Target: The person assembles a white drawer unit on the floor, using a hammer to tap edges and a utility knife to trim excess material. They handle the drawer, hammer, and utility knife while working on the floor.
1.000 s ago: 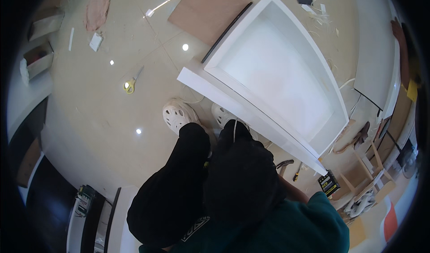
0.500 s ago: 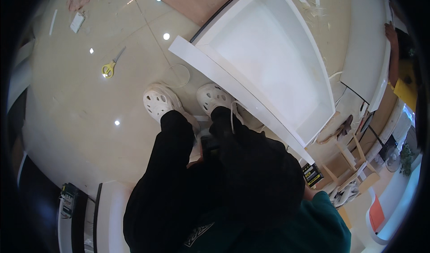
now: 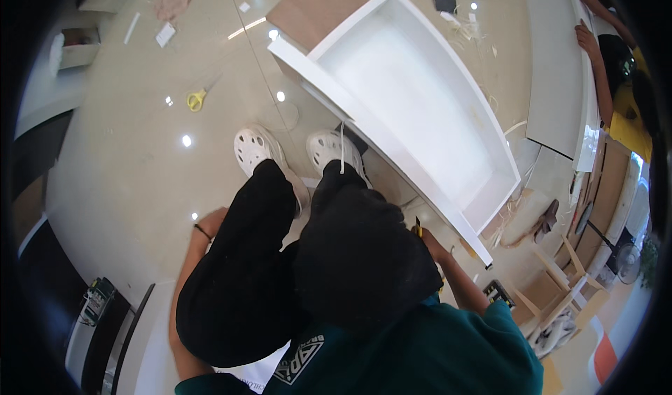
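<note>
A white open-topped drawer-like box (image 3: 413, 108) with one curved side lies on the floor in front of me. Its long straight front panel (image 3: 392, 164) slants past my right shoe. A thin white strip (image 3: 343, 146) hangs at that panel beside my foot. Close to the panel's near end, my right hand (image 3: 434, 246) grips a yellow utility knife (image 3: 419, 231), blade end up. My left hand (image 3: 213, 222) is low beside my left knee, a dark band on the wrist; my leg hides its fingers.
Yellow scissors (image 3: 197, 100) lie on the tiled floor at left. A brown board (image 3: 315, 10) is behind the box. At far right, a co-worker's hands (image 3: 588, 37) rest on a white panel (image 3: 556, 73). Wooden frames (image 3: 560, 276) stand at right, near a dark-and-yellow box (image 3: 498, 293).
My left hand has come into view beside my left leg. My right hand now shows with the knife. The black strip along the box's left side no longer shows there. The whole view has shifted.
</note>
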The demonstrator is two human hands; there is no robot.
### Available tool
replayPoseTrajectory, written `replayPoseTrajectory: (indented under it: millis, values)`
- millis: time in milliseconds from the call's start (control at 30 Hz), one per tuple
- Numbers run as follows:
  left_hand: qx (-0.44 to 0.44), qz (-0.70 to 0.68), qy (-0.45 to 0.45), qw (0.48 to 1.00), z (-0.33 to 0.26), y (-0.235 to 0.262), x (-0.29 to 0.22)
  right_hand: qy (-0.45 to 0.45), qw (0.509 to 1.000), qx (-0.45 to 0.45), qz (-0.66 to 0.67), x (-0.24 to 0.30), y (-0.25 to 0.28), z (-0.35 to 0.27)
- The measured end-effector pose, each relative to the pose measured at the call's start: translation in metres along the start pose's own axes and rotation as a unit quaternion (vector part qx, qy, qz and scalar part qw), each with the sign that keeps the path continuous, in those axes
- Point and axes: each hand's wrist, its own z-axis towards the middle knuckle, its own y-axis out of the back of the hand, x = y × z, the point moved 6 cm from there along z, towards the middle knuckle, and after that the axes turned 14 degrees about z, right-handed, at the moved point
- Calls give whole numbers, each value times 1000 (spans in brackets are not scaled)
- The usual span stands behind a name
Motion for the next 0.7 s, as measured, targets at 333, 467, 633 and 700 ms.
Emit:
replayPoseTrajectory:
  millis: [333, 467, 633, 700]
  values:
    - [-136, 299, -61, 942, -4, 238, -146, 56, 994, -88, 42, 1, -2, -25]
    - [11, 425, 89, 901, 30, 264, -168, 33, 996, -87, -17, 13, -3, -37]
    - [-122, 188, 163, 961, 67, 291, -141, 75, 964, -145, -208, 64, -3, -63]
    - [-272, 142, 138, 942, 81, 294, -131, 101, 922, -200, -316, 91, -9, -76]
